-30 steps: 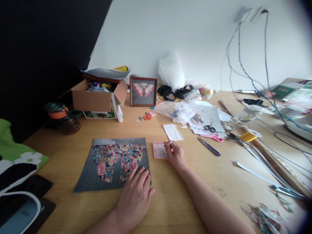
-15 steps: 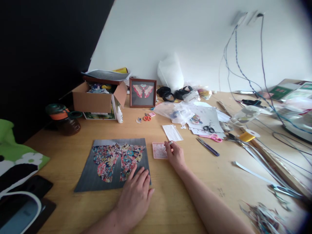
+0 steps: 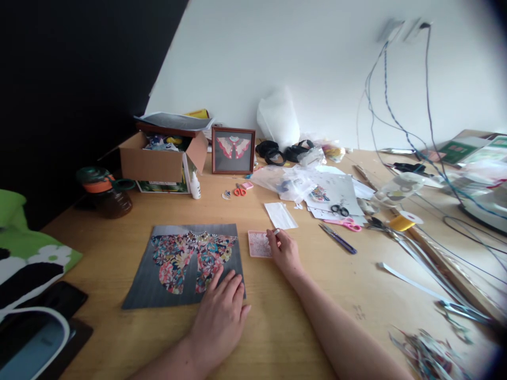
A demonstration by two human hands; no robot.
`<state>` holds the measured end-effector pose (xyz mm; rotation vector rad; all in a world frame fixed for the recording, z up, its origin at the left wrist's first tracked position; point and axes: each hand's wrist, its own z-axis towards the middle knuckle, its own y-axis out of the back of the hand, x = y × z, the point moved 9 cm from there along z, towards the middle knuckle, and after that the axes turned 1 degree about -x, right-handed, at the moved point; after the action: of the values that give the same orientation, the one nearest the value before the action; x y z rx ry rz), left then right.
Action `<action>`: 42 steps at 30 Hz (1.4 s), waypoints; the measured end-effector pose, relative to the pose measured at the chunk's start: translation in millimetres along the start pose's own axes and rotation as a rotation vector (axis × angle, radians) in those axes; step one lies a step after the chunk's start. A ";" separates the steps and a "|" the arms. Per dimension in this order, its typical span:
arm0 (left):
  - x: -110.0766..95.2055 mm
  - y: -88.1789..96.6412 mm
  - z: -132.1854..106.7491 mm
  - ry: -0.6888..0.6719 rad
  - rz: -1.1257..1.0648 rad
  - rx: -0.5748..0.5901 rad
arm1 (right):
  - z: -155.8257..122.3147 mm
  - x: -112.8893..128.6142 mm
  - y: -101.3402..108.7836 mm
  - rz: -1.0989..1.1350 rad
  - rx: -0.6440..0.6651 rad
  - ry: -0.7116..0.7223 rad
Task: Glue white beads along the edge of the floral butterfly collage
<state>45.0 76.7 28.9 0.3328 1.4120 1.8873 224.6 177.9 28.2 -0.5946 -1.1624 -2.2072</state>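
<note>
One floral collar (image 3: 172,258), long axis crosswise, neckline (image 3: 192,238) farthest; left hand (image 3: 222,309) flat atop, right hand (image 3: 285,252) at pink tray (image 3: 259,256), grip unclear

A wooden table (image 3: 281,322) is backed by a pale wall (image 3: 325,63) and flanked at left, apparently, by a black partition (image 3: 79,79).

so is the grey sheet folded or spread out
Spread out: the grey sheet lies flat on the table, floral shape facing up, the left hand on it.
</note>
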 end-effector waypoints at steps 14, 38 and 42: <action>-0.7 0.8 -0.5 0.014 0.000 -0.023 | -0.1 6.7 -3.6 -0.011 0.026 0.054; -1.0 -3.7 -1.3 0.039 0.010 -0.054 | 6.4 24.2 15.0 0.186 -0.109 -0.133; -4.2 -3.2 -1.0 -0.016 0.058 -0.027 | 26.1 59.3 -10.9 0.244 0.038 -0.143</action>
<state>48.6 73.4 26.5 0.3785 1.3785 1.9443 176.7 188.6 71.9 -0.8429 -1.1335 -1.9586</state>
